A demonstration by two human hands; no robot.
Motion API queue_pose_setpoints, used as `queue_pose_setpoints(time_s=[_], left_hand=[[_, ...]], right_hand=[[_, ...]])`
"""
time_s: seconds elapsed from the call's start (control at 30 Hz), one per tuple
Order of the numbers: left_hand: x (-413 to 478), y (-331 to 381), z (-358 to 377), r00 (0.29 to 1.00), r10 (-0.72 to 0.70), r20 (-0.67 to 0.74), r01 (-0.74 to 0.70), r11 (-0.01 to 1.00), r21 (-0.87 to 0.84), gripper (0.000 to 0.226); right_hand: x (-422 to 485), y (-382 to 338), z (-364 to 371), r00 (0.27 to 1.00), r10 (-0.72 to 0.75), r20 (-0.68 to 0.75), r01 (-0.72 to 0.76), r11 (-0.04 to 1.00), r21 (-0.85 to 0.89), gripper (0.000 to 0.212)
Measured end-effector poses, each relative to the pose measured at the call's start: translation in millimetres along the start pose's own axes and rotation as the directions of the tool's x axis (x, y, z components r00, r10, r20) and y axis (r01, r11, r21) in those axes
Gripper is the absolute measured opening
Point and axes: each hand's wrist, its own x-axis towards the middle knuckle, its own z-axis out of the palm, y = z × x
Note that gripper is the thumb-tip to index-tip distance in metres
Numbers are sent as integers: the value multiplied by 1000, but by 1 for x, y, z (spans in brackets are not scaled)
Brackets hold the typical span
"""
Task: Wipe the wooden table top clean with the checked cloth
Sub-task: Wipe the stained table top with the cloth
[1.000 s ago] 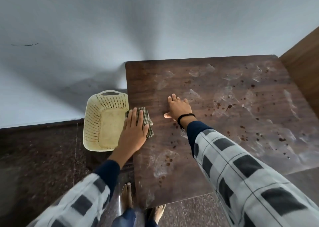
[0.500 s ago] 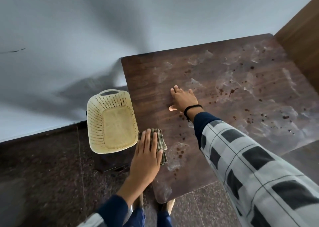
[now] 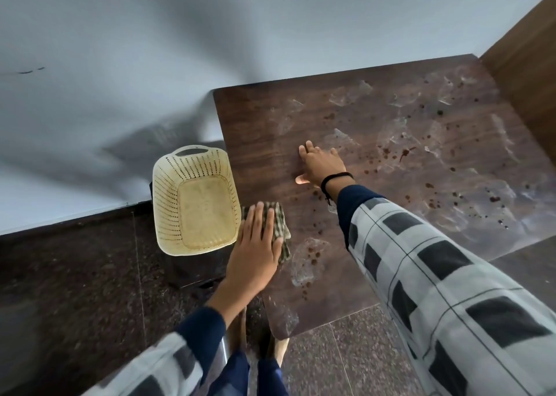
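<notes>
The dark wooden table top (image 3: 376,142) fills the right half of the view, marked with brown spots and pale smears. My left hand (image 3: 255,251) lies flat with straight fingers on the folded checked cloth (image 3: 278,221) and presses it onto the table's left edge, near the front corner. My right hand (image 3: 320,164) rests palm down on the wood farther back, fingers spread, a black band at its wrist. Most of the cloth is hidden under my left hand.
A cream perforated plastic basket (image 3: 168,209) stands on the dark stone floor (image 3: 75,275) just left of the table edge. A wooden panel (image 3: 529,73) borders the table on the right and a pale wall (image 3: 210,34) runs behind. My feet show below the front edge.
My left hand has slid the cloth along the left edge toward the front corner over the last second. My right hand stays planted in the same spot.
</notes>
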Motion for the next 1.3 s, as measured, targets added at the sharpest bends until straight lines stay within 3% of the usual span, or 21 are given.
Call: queue_pose_setpoints(time_s=[0.17, 0.33, 0.57, 0.7, 0.83, 1.1, 1.2, 1.3], left_hand=[[17, -7, -11, 999, 38, 31, -39, 999, 12, 64], [80, -18, -32, 998, -53, 16, 53, 998, -13, 65], [-59, 19, 9, 993, 96, 62, -99, 994, 55, 65], [-31, 9, 3, 992, 114, 51, -117, 992, 55, 65], [34, 1, -12, 999, -7, 32, 6, 1000, 18, 65], [-76, 18, 18, 986, 155, 62, -159, 984, 74, 67], [-37, 13, 12, 995, 104, -2, -103, 990, 92, 65], [10, 17, 3, 997, -66, -34, 68, 997, 42, 65]], right_hand=[[-1, 1, 1, 1000, -9, -12, 9, 1000, -13, 89], [-1, 1, -3, 1000, -13, -6, 13, 999, -30, 90], [-3, 2, -1, 1000, -22, -6, 21, 999, -27, 90], [-4, 3, 1, 1000, -18, -15, 18, 1000, -18, 89], [-5, 3, -2, 1000, -19, 0, 19, 1000, -11, 90], [-4, 1, 1, 1000, -21, -14, 21, 999, -24, 90], [-2, 5, 2, 1000, -19, -23, 18, 1000, -25, 89], [-2, 7, 1, 1000, -21, -13, 21, 999, -27, 88]])
